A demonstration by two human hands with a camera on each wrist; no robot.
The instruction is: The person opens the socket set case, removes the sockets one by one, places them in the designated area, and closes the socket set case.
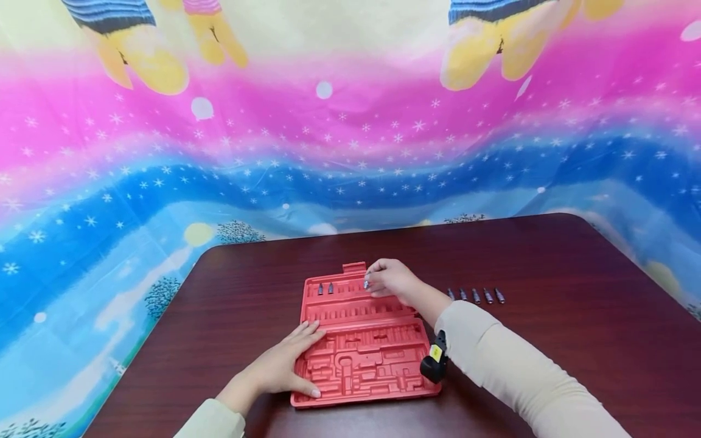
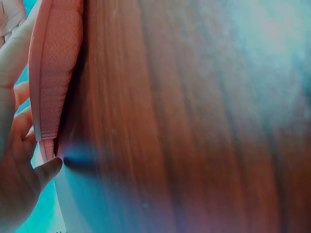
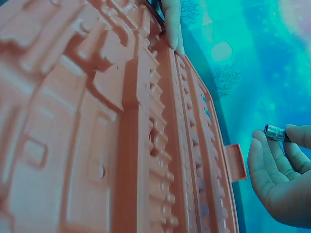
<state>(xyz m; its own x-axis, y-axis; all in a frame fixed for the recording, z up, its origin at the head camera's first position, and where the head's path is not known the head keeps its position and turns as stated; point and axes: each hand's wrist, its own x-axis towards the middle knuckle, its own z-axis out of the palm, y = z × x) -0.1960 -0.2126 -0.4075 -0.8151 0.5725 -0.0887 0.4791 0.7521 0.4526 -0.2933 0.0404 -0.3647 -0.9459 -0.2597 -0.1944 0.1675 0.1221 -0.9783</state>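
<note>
An opened red plastic case [image 1: 364, 398] lies on the table, its moulded slots facing up. Its lid half is at the back, where two small dark metal pieces [image 1: 325, 289] stand in the upper row. My right hand [image 1: 395, 281] is above the lid's upper right part. Between thumb and fingers it pinches a small silver socket [image 3: 275, 132], with a hole showing at one end. My left hand [image 1: 285, 360] rests with spread fingers on the left side of the case, the thumb near its lower left corner. In the left wrist view, fingers touch the red case wall [image 2: 58, 73].
Several small dark metal pieces [image 1: 476, 296] lie in a row on the brown table [image 1: 547, 261], right of the case and behind the right forearm. A colourful printed cloth [image 1: 350, 140] hangs behind the table. A black camera [image 1: 434, 362] sits on the right wrist.
</note>
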